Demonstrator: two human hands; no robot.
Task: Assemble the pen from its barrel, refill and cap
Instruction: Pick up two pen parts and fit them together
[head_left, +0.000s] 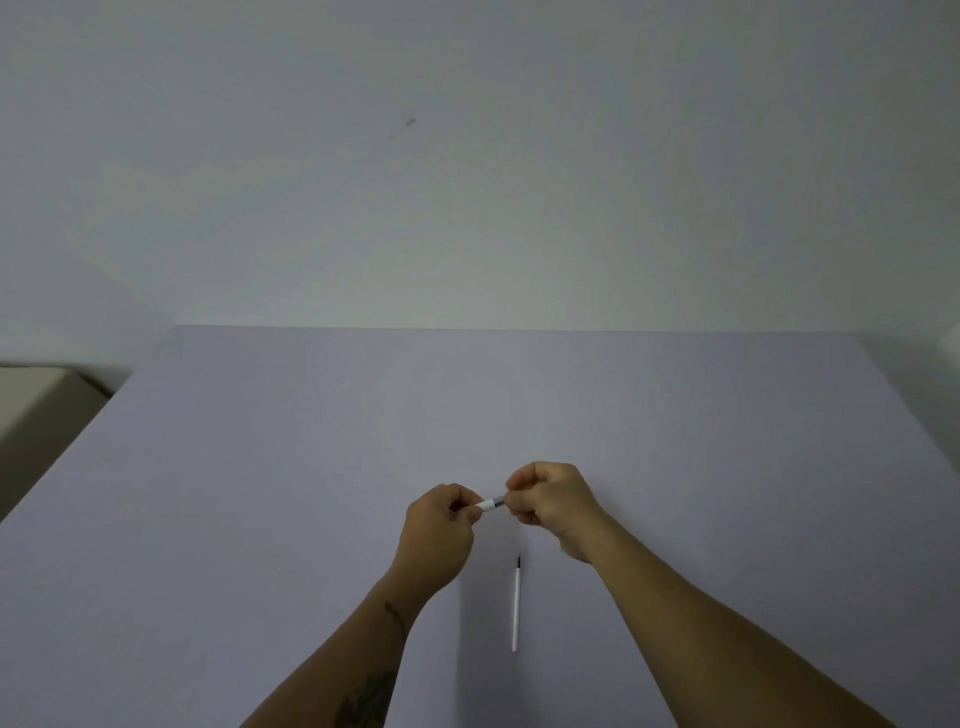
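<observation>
Both hands meet above the middle of the lilac table (260, 467). My left hand (439, 535) and my right hand (550, 501) each grip one end of a short white piece with a dark grey section, the pen barrel (492, 503); only a small stretch shows between the fingers. Whether the cap is on it or inside a fist I cannot tell. The refill (516, 605), a thin white tube with a dark tip pointing away from me, lies on the table below the hands, between my forearms, untouched.
A plain pale wall rises behind the table's far edge. A beige box-like object (36, 400) sits beyond the table's left edge. A white object (950, 343) peeks in at the far right.
</observation>
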